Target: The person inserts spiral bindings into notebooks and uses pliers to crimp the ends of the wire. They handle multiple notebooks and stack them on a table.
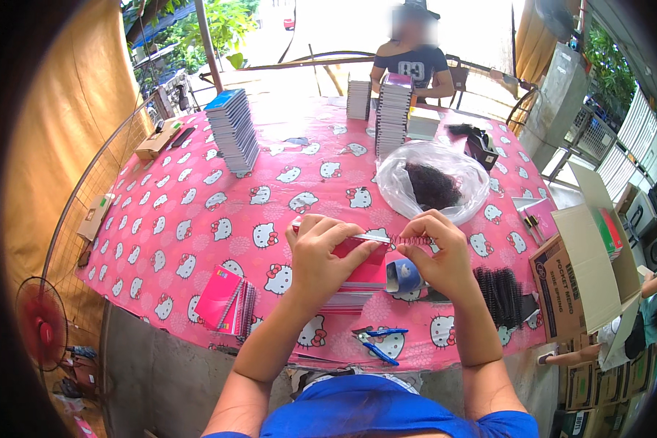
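My left hand (323, 252) is closed on a pink-red memo pad (369, 236), gripping it by its cover and edge above a stack of pink pads (354, 301). At the pad's right end, my right hand (443, 252) pinches a thin spiral coil (415, 240) in line with the bound edge. Whether the coil is threaded into the holes is too small to tell. Between the stack and my right wrist lies a blue, rounded object (404, 277). Blue-handled cutting pliers (378, 343) rest near the front edge. Right of my right forearm is a pile of black spiral coils (500, 296).
Spiral-bound pink pads (226, 303) lie front left. Tall notebook stacks stand back left (233, 133) and back centre (394, 117). A clear plastic bag (396, 175) holds black coils. An open cardboard box (562, 285) is at right, a fan (42, 331) at left. Another person (414, 69) sits opposite.
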Demonstrator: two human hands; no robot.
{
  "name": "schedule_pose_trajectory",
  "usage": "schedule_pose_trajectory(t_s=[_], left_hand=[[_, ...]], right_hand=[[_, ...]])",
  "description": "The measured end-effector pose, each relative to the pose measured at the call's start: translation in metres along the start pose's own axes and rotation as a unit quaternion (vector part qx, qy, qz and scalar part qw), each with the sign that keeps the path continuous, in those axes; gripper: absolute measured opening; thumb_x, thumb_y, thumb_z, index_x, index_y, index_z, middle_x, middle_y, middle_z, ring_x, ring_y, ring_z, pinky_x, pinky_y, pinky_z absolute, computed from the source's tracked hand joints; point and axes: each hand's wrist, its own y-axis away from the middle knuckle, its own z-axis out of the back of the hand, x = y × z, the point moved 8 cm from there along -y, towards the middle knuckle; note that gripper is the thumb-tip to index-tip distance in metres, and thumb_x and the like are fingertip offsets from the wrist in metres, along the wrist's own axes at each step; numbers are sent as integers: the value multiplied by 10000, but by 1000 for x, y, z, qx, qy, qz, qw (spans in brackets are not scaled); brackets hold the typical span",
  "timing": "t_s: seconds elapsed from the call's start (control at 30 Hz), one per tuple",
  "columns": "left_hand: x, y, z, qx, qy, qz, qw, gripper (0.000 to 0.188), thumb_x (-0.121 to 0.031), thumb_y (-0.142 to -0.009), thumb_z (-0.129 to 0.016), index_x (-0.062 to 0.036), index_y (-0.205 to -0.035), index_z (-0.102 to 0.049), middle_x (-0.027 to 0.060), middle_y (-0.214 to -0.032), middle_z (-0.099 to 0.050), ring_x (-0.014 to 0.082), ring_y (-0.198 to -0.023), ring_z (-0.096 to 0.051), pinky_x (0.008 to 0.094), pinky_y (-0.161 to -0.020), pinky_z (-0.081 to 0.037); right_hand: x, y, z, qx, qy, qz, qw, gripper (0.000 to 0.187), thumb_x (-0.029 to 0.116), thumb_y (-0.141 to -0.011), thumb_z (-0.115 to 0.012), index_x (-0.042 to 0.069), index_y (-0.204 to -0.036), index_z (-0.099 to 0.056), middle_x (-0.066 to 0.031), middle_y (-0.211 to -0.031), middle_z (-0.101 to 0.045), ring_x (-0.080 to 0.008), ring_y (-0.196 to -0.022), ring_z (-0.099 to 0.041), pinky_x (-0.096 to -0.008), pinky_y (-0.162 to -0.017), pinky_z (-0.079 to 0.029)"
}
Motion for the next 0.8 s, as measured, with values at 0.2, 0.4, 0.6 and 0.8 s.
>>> schedule_pose_trajectory(t_s=[0.2, 0.4, 0.6, 0.8], left_hand=[[9, 3, -5, 17, 25, 33, 999, 242, -338, -712, -780, -133, -824, -716, -18, -824, -662, 158, -891, -549, 394, -898, -273], [6, 4, -2, 7, 9, 29, 1000, 232, -288, -691, -800, -132, -841, -716, -21, -824, -663, 158, -873, -549, 372, -869, -297], [4, 2, -2, 6, 0, 27, 1000, 319, -263, -652, -825, -137, -921, -709, -14, -819, -666, 160, -858, -554, 350, -841, -321], [8, 6, -1, 12, -6, 54, 998, 421, -270, -638, -830, -153, -1014, -683, -22, -827, -657, 152, -852, -555, 357, -851, -294]], right_hand=[[-10, -5, -6, 85, -77, -96, 989, 170, 16, -754, -674, 29, -921, -643, -89, -837, -615, -197, -766, -604, -310, -673, -467], [1, -4, -9, 84, -3, 18, 996, 219, 38, -800, -650, 43, -1018, -642, -100, -818, -612, -200, -745, -601, -314, -651, -467], [7, -3, -13, 34, 37, 11, 999, 167, 89, -825, -662, 32, -977, -623, -99, -809, -605, -235, -724, -610, -331, -581, -468], [22, -4, -24, 20, 143, 74, 987, 168, 135, -816, -672, 47, -943, -605, -97, -838, -592, -290, -679, -613, -375, -555, -473]])
